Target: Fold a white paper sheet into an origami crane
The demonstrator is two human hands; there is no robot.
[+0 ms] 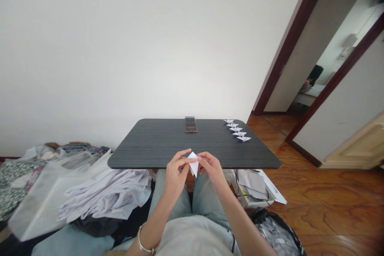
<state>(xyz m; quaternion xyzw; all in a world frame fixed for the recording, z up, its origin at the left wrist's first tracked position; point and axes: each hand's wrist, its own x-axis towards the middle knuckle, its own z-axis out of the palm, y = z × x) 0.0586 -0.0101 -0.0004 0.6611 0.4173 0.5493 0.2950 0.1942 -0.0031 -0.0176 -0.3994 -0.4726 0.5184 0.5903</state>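
Note:
A small piece of white folded paper (193,165), roughly diamond-shaped, is held up at the near edge of the dark table (156,140). My left hand (177,169) grips its left side between thumb and fingers. On the other side, my right hand (211,167) pinches the paper near its right corner. The fingers partly cover the folds. Several white folded paper cranes (237,129) stand in a slanting row at the table's right side.
A small dark stand (191,124) sits at the table's back edge. Piled clothes (111,192) lie to the left. At the right are a box with papers (253,188) and a black bag of scraps (277,232) on the wooden floor, near a doorway (288,48).

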